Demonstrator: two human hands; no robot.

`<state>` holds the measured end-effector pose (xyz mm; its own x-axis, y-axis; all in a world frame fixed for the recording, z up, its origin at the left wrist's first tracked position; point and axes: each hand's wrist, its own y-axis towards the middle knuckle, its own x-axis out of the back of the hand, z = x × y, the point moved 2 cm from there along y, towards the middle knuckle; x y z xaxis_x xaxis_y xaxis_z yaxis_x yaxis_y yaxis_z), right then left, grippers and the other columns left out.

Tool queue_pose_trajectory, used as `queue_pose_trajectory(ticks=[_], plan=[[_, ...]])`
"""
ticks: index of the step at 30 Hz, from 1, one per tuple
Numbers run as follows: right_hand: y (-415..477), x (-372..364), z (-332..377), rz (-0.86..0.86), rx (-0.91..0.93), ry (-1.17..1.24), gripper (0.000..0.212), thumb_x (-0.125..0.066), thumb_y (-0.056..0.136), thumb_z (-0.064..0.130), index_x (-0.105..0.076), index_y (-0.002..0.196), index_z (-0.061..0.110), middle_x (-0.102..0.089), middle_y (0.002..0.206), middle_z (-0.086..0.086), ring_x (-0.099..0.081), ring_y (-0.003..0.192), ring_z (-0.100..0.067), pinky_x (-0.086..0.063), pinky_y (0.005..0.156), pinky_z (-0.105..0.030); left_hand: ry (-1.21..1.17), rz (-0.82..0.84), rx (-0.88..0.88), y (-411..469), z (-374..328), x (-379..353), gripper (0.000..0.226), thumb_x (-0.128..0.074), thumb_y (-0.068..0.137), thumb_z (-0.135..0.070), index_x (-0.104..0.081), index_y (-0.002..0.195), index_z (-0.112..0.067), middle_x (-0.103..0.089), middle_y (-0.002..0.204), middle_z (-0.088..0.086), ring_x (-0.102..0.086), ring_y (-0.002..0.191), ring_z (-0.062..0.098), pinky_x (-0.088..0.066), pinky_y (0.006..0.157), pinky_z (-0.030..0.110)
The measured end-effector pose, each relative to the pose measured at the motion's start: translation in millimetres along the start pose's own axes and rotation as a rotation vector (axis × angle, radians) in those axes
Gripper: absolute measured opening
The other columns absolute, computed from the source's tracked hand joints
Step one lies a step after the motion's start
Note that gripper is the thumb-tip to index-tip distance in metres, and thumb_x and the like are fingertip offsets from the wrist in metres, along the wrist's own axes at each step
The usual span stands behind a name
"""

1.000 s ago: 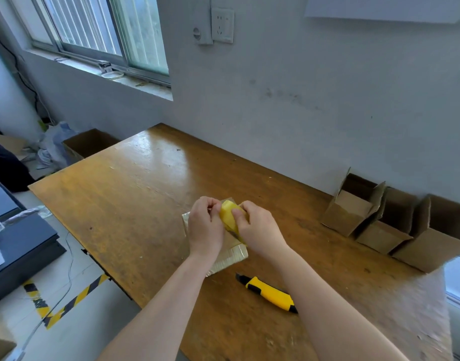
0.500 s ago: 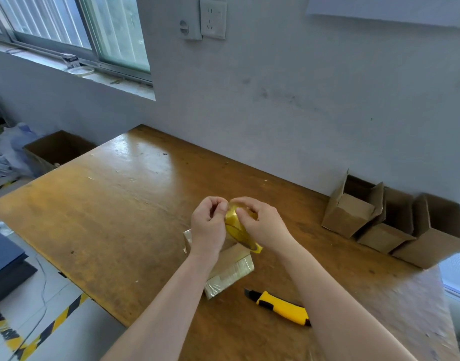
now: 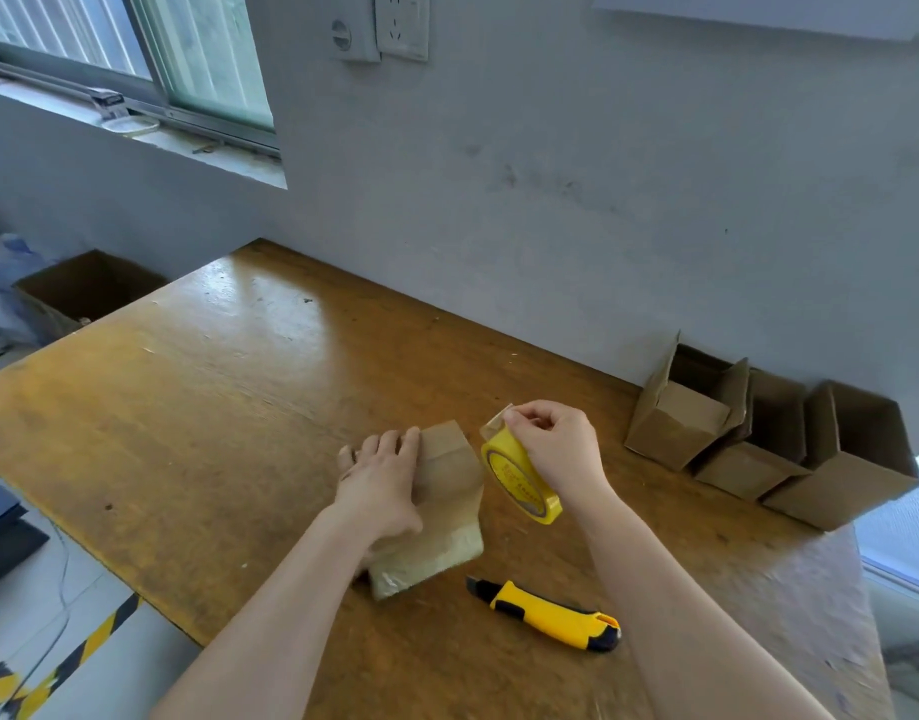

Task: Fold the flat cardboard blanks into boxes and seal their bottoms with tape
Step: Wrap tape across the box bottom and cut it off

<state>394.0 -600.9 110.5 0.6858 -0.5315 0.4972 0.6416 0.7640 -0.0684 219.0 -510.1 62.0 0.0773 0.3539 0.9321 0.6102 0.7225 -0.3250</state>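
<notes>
A small cardboard box [image 3: 447,491] lies on the wooden table [image 3: 213,433] near the front edge, with shiny tape along its near end. My left hand [image 3: 382,478] rests flat on its left side, fingers straight. My right hand [image 3: 556,449] grips a yellow roll of clear tape [image 3: 519,478], held upright just right of the box, with its fingertips pinching the loose tape end at the top of the roll.
A yellow and black utility knife [image 3: 548,613] lies on the table in front of the box. Three folded cardboard boxes [image 3: 758,439] stand against the wall at the right. An open carton [image 3: 83,293] sits on the floor beyond the table's left end.
My hands were together on the tape roll above the box. Now my left hand has dropped flat onto the box and my right hand has carried the roll off to the right.
</notes>
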Motion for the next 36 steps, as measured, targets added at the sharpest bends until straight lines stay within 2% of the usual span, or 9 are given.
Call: queue_pose_trajectory(ticks=[3, 8, 11, 13, 17, 24, 28, 31, 36], plan=[[2, 2, -3, 0.01, 0.011, -0.1, 0.014, -0.063, 0.093, 0.034, -0.075, 0.091, 0.027, -0.065, 0.083, 0.012, -0.056, 0.074, -0.006, -0.042, 0.056, -0.023, 0.103, 0.073, -0.182, -2, 5, 7, 0.108, -0.05, 0.074, 0.01, -0.001, 0.153, -0.044, 0.009, 0.163, -0.01, 0.024, 0.147, 0.021, 0.017, 0.116, 0.056], [6, -10, -6, 0.21, 0.052, -0.411, 0.017, -0.059, 0.094, 0.038, -0.074, 0.094, 0.03, -0.062, 0.087, 0.015, -0.057, 0.074, -0.004, -0.044, 0.056, -0.02, 0.158, -0.018, -0.206, -14, 14, 5, 0.106, -0.041, 0.08, 0.014, -0.001, 0.147, -0.059, 0.035, 0.154, -0.01, 0.038, 0.14, 0.022, 0.019, 0.115, 0.055], [6, -19, -11, 0.279, 0.019, -0.365, 0.016, -0.059, 0.094, 0.036, -0.073, 0.094, 0.03, -0.065, 0.092, 0.013, -0.06, 0.077, -0.005, -0.046, 0.058, -0.02, 0.01, -0.401, -0.073, -20, 19, -13, 0.086, -0.052, 0.085, 0.007, -0.031, 0.144, -0.052, 0.001, 0.163, -0.001, 0.005, 0.15, 0.029, -0.011, 0.121, 0.055], [5, -25, -13, 0.323, 0.012, -0.347, 0.015, -0.059, 0.094, 0.033, -0.073, 0.093, 0.029, -0.066, 0.091, 0.013, -0.061, 0.08, -0.007, -0.052, 0.062, -0.023, -0.273, -0.656, 0.177, -27, 24, -27, 0.058, -0.059, 0.089, -0.002, -0.053, 0.135, -0.036, -0.036, 0.144, 0.007, -0.032, 0.133, 0.029, -0.045, 0.103, 0.048], [3, -37, -17, 0.395, 0.0, -0.34, 0.015, -0.061, 0.093, 0.033, -0.074, 0.094, 0.027, -0.068, 0.092, 0.011, -0.063, 0.084, -0.009, -0.057, 0.076, -0.03, -0.989, -0.446, 0.467, -28, 30, -49, 0.046, -0.042, 0.103, -0.038, -0.044, 0.145, -0.021, -0.051, 0.139, 0.005, -0.048, 0.126, 0.025, -0.044, 0.098, 0.04], [0, -46, -9, 0.43, 0.082, -0.533, 0.014, -0.061, 0.091, 0.037, -0.073, 0.088, 0.031, -0.07, 0.088, 0.012, -0.065, 0.079, -0.009, -0.06, 0.073, -0.035, -1.076, -0.138, 0.344, -18, 32, -33, 0.044, -0.045, 0.1, -0.045, -0.051, 0.141, -0.029, -0.06, 0.131, -0.005, -0.054, 0.118, 0.016, -0.047, 0.1, 0.039], [1, -36, 15, 0.371, 0.174, -0.637, 0.018, -0.062, 0.091, 0.044, -0.073, 0.096, 0.031, -0.065, 0.091, 0.015, -0.061, 0.08, -0.006, -0.055, 0.064, -0.024, -0.712, -0.473, 0.256, -18, 24, -21, 0.041, -0.059, 0.094, -0.039, -0.057, 0.132, -0.024, -0.058, 0.124, -0.005, -0.05, 0.119, 0.015, -0.045, 0.1, 0.042], [0, -31, 32, 0.342, 0.228, -0.653, 0.02, -0.062, 0.091, 0.046, -0.073, 0.096, 0.031, -0.066, 0.089, 0.014, -0.062, 0.078, -0.006, -0.058, 0.067, -0.026, -0.849, -0.7, 0.0, -31, 8, -4, 0.015, -0.063, 0.09, -0.038, -0.069, 0.1, -0.029, -0.064, 0.094, -0.013, -0.057, 0.092, 0.005, -0.049, 0.081, 0.025], [-4, -32, 47, 0.372, 0.296, -0.626, 0.022, -0.057, 0.094, 0.045, -0.073, 0.096, 0.031, -0.068, 0.087, 0.012, -0.063, 0.077, -0.007, -0.058, 0.069, -0.03, -1.188, -0.39, -0.149, -34, -6, 7, 0.031, -0.075, 0.081, -0.046, -0.072, 0.1, -0.022, -0.071, 0.08, 0.0, -0.063, 0.071, 0.016, -0.051, 0.066, 0.028]])
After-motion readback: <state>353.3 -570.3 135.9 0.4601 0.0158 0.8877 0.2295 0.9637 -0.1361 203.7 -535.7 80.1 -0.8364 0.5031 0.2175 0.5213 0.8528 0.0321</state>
